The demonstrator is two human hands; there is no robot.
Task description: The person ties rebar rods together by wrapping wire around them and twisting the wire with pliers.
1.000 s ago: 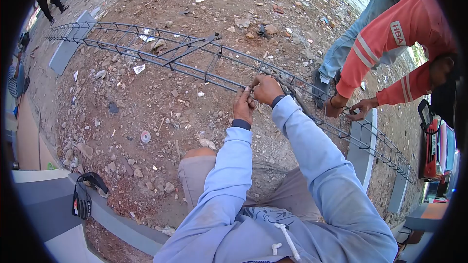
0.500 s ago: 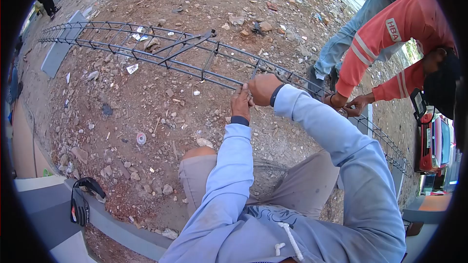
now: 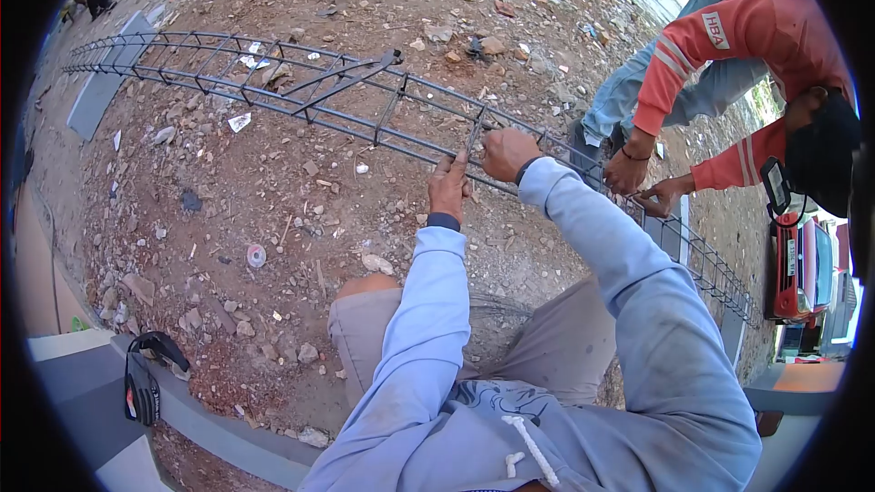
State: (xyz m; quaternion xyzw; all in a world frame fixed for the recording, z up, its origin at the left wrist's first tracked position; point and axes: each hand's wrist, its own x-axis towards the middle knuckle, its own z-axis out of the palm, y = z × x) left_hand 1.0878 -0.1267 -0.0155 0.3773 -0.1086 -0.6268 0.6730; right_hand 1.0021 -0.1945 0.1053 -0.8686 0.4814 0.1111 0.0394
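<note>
A long rebar cage (image 3: 246,91), made of thin dark bars and square stirrups, stretches across the ground from far left to right. My left hand (image 3: 448,187) is closed at its near bar, fingertips pinched around the steel beside a stirrup. Just to the right, my right hand (image 3: 510,154) is curled into a fist against the cage; whatever it grips is hidden inside the fingers. Dark flat metal pieces (image 3: 351,82), joined at an angle, lie across the cage left of my hands.
A co-worker in a red sleeve (image 3: 679,68) has both hands (image 3: 627,169) on the cage to my right. Grey boards (image 3: 114,82) lie under the cage. A black bag-like item (image 3: 143,383) rests on the low ledge (image 3: 228,433). Stones and litter cover the dirt. A red car (image 3: 793,269) stands at right.
My right hand has moved slightly right, away from my left hand, and its fist has turned. The co-worker's nearer hand has lifted a little. The whole view has shifted slightly.
</note>
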